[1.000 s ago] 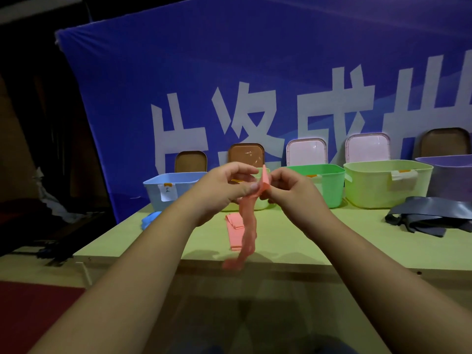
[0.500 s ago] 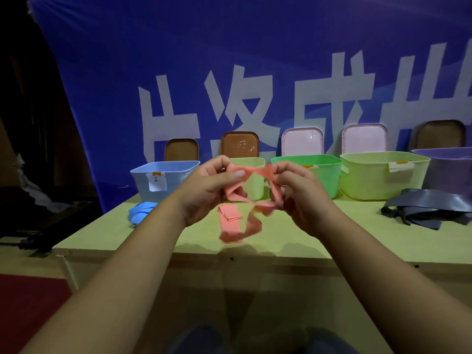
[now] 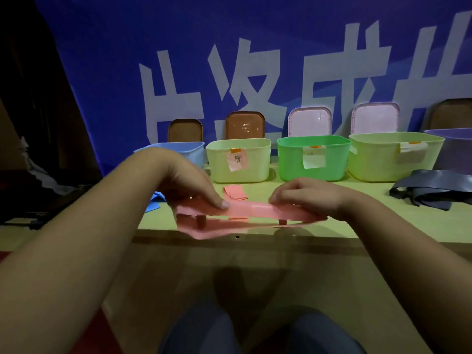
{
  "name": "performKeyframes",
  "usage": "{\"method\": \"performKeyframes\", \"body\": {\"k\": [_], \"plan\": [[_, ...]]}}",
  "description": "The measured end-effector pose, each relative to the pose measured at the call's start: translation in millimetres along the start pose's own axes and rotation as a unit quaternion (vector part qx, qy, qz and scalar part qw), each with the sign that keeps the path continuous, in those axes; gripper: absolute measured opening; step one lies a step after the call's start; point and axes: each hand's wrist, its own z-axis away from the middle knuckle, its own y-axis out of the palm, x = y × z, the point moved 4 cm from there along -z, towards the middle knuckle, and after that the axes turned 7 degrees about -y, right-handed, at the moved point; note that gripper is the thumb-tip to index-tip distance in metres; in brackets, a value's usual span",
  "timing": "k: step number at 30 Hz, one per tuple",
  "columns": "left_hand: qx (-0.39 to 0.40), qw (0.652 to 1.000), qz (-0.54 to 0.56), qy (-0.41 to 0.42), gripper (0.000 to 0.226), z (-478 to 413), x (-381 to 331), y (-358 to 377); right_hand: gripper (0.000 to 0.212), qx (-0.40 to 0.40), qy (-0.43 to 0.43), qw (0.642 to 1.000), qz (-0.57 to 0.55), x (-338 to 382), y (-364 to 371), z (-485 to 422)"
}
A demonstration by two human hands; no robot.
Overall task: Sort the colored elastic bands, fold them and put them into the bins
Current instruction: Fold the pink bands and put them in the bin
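A: Item in hand: pink band (image 3: pixel 251 212), one piece, held flat and level over the near edge of the bench (image 3: pixel 383 223). A lower layer sags beneath the top strip.

B: Grip?

A: Left hand (image 3: pixel 190 186) is pinched closed on the band's left end, fingertips on top. Right hand (image 3: pixel 306 198) is closed on the right end the same way. Both hands are set apart with the strip stretched between them.

B: Step, by my reading: flattening before the fold. Method?

A: Keep the tension even, line up the two layers edge to edge, then bring one end over to meet the other. Slack on one side would likely twist the strip.

B: Material notes?

A: Thin, smooth, slightly glossy, limp where unsupported; it looks stretchy. A folded pink piece (image 3: pixel 235 192) lies on the bench just behind it, a flat, squared stack.

B: Destination?

A: Probably the pale bin (image 3: pixel 238 162) with a pink-tinted label, directly behind that stack. The writing is too small to read with confidence.

B: Other stock?

A: Blue bin (image 3: pixel 196 154) at left, green bin (image 3: pixel 313 162), a wider pale green bin (image 3: pixel 394 157), all rounded plastic tubs with open tops. Dark bands (image 3: pixel 431 191) lie heaped loosely at right; a blue band (image 3: pixel 152 204) shows beside the left wrist.
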Motion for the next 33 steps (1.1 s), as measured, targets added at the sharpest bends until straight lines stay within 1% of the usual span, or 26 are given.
{"method": "performKeyframes", "body": {"k": [1,3,6,9,11,13,15,17,20,26,30,33], "plan": [[-0.006,1.0,-0.005,0.005,0.056,-1.0,-0.8,-0.7,0.025,0.005,0.002,0.999,-0.047,2.2,2.4,0.4],[-0.015,0.999,-0.012,0.044,0.052,-1.7,-2.9,-0.3,0.021,0.019,-0.021,0.99,-0.139,9.5,7.1,1.4],[-0.036,0.993,0.015,0.11,0.046,-2.7,-3.9,4.1,0.011,0.036,-0.07,0.951,-0.3,23.7,16.7,4.8],[-0.089,0.981,0.047,0.167,0.045,-6.0,-5.9,9.9,0.01,0.001,-0.091,0.929,-0.359,32.8,20.6,8.1],[-0.16,0.966,0.071,0.192,0.044,-6.1,-7.4,9.5,0.01,-0.023,-0.09,0.929,-0.359,36.8,22.7,9.1],[-0.211,0.943,0.147,0.209,0.033,-3.2,-7.8,6.2,0.011,-0.053,-0.084,0.931,-0.35,38.0,24.6,7.1],[-0.204,0.918,0.263,0.217,0.03,3.5,-7.7,4.7,0.016,-0.094,-0.073,0.932,-0.342,37.3,26.8,3.5],[-0.177,0.902,0.328,0.217,0.035,11.7,-9.3,5.8,0.019,-0.135,-0.065,0.931,-0.332,35.4,28.8,0.9],[-0.164,0.909,0.316,0.217,0.034,20.0,-15.1,8.7,0.016,-0.164,-0.063,0.926,-0.335,35.4,33.6,0.2],[-0.213,0.914,0.283,0.197,0.021,26.7,-18.2,8.0,0.013,-0.197,-0.079,0.917,-0.338,40.4,41.0,1.7],[-0.253,0.905,0.284,0.19,0.015,35.2,-19.1,1.8,0.014,-0.194,-0.075,0.928,-0.31,44.6,44.6,4.1],[-0.301,0.904,0.234,0.192,0.01,46.1,-21.1,-4.8,0.015,-0.162,-0.067,0.955,-0.239,46.0,50.8,4.8]]}}
